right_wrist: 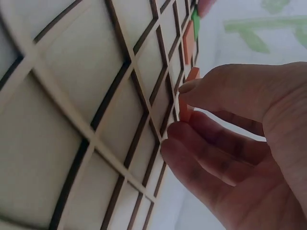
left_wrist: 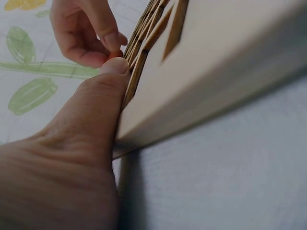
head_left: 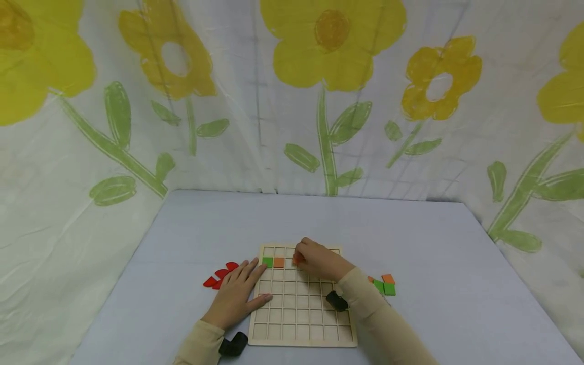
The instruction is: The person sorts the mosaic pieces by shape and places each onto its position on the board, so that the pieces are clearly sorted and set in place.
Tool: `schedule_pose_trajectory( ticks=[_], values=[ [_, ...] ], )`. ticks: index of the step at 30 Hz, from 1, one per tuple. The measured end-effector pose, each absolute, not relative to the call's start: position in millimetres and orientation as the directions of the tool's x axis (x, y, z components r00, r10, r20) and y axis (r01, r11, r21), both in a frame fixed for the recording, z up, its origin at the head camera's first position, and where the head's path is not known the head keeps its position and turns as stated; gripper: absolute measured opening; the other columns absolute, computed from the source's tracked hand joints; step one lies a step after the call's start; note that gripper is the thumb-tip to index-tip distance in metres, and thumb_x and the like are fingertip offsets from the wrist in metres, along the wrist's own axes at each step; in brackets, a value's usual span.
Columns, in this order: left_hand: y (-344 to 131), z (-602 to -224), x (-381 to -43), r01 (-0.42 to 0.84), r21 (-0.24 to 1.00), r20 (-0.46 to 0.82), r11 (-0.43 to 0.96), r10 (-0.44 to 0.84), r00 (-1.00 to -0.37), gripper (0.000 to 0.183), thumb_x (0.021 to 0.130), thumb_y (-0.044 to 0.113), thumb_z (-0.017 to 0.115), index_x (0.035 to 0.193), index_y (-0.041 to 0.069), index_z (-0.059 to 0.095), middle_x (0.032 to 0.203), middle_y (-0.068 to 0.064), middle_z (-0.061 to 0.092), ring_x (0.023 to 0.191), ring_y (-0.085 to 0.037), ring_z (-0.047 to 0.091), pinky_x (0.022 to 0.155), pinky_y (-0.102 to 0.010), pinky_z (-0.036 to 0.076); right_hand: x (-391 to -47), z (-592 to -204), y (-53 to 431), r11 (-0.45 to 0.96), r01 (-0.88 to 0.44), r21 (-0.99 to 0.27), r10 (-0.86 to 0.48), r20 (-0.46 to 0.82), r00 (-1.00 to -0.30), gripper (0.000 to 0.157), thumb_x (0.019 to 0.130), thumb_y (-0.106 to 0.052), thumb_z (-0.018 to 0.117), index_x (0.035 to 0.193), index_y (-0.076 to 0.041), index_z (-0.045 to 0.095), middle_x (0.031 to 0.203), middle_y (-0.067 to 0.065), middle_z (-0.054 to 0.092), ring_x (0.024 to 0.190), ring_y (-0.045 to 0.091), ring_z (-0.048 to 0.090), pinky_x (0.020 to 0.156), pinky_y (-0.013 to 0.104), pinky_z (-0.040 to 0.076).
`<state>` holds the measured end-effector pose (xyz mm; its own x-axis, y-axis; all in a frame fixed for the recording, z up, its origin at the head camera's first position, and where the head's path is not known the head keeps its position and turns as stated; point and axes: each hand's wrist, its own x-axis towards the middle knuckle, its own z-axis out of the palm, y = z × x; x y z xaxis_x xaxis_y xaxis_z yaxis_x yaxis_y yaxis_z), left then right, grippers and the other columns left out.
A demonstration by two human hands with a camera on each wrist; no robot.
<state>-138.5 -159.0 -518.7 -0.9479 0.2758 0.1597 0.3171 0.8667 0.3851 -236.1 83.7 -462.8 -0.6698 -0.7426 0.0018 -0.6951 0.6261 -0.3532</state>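
Note:
A pale wooden grid board (head_left: 289, 332) lies on the table. My left hand (head_left: 237, 294) rests along its left edge, fingers straight, with the thumb over the frame. Near the board's far side, my right hand (head_left: 319, 259) pinches a small orange square tile (right_wrist: 184, 111) between thumb and fingers. This tile is tilted, close over the second row from the far edge. In that row a green tile (head_left: 267, 262) fills the leftmost cell, with an orange tile (head_left: 279, 262) in the cell beside it. The right hand partly hides the far right cells.
Several red pieces (head_left: 221, 274) lie left of the board, partly covered by the left hand. Right of the board, beyond the right forearm, is a small group of green tiles (head_left: 389, 289) and orange tiles (head_left: 388, 278). A flowered curtain (head_left: 228, 172) hangs behind the table.

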Motion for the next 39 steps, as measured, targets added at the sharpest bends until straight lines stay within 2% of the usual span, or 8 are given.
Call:
schedule_pose_trajectory(
  ticks=[12,22,29,34,39],
  values=[
    [-158,-515,-137,0.306,0.393,0.136,0.867,0.274,-0.952,0.074,0.087,0.059,0.058,0.146,0.016,0.042,0.152,-0.009,0.036,0.141,-0.034,0.028,0.107,-0.059,0.027,-237,-469,69,0.612,-0.746,-0.261,-0.770,0.019,-0.638,0.005,0.094,-0.016,0.062,0.097,-0.016,0.066,0.096,-0.004,0.059,0.088,0.011,0.056,0.078,0.023,0.049],
    [-158,-515,-137,0.313,0.397,0.154,0.863,0.274,-0.949,0.074,0.086,0.057,0.059,0.145,0.016,0.043,0.152,-0.010,0.037,0.141,-0.035,0.029,0.107,-0.059,0.027,-232,-468,68,0.609,-0.763,-0.216,-0.776,0.035,-0.629,0.006,0.093,-0.017,0.063,0.097,-0.016,0.067,0.099,-0.004,0.061,0.094,0.013,0.057,0.083,0.024,0.049],
    [-158,-518,-138,0.314,0.388,0.153,0.866,0.275,-0.949,0.074,0.086,0.058,0.059,0.145,0.017,0.043,0.152,-0.009,0.037,0.141,-0.034,0.030,0.107,-0.059,0.028,-230,-467,69,0.596,-0.778,-0.196,-0.784,0.063,-0.617,0.008,0.094,-0.017,0.062,0.098,-0.014,0.068,0.098,-0.002,0.061,0.091,0.013,0.058,0.080,0.023,0.049],
    [-159,-518,-138,0.315,0.383,0.161,0.868,0.273,-0.948,0.075,0.086,0.059,0.058,0.145,0.016,0.043,0.152,-0.009,0.037,0.140,-0.034,0.030,0.106,-0.059,0.029,-229,-462,76,0.584,-0.802,-0.127,-0.794,0.115,-0.597,0.011,0.093,-0.017,0.063,0.103,-0.013,0.066,0.099,0.000,0.061,0.089,0.014,0.059,0.077,0.024,0.050],
    [-158,-517,-138,0.320,0.389,0.169,0.864,0.275,-0.947,0.074,0.086,0.058,0.059,0.145,0.016,0.043,0.152,-0.010,0.037,0.140,-0.035,0.030,0.106,-0.059,0.029,-224,-452,94,0.616,-0.777,-0.133,-0.770,0.107,-0.629,0.014,0.092,-0.017,0.064,0.105,-0.012,0.064,0.101,0.001,0.060,0.090,0.015,0.058,0.075,0.026,0.051]
  ],
)
